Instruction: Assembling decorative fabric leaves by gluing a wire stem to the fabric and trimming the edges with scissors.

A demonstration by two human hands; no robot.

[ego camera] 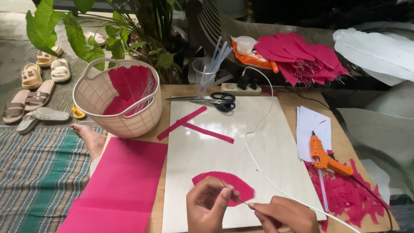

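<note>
At six o'clock on the white board [241,142], the left hand [210,206] is pressing the pink petal [226,184] flat. The right hand [284,214] is closing its grip on a thin wire [235,196], long axis running four-to-ten o'clock, tip pointing toward ten, over the petal.

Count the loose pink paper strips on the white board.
2: a longer strip running diagonally near the scissors, and a second strip crossing its lower part toward the board centre. The oval pink cutout by the hands isn't counted.
</note>
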